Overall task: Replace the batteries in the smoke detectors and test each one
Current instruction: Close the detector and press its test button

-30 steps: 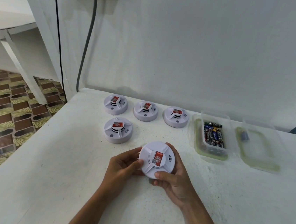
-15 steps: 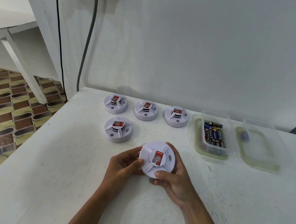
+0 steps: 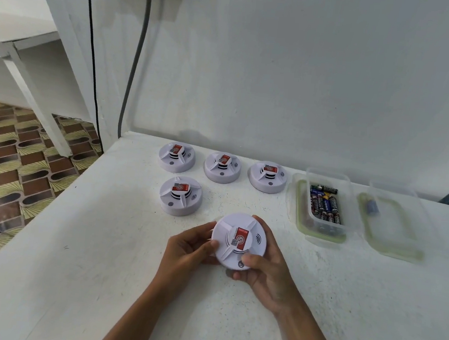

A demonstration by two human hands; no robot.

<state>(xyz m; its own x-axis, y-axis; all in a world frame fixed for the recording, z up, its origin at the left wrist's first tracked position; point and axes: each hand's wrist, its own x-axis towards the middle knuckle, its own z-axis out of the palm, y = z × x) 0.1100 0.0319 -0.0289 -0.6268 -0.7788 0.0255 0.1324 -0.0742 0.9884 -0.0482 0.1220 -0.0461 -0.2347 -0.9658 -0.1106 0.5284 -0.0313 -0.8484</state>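
Grip: my left hand (image 3: pixel 187 245) and right hand (image 3: pixel 268 271) clasp 1 smoke detector (image 3: pixel 239 240), casing closed.
Pending: 4 detectors (image 3: pixel 180 195) beyond my grip, untouched.
Supply: battery tub (image 3: pixel 325 205) right.

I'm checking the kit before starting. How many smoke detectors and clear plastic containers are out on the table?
Smoke detectors: 5, one held in the left hand and right hand, four on the table
Clear plastic containers: 2
Total: 7
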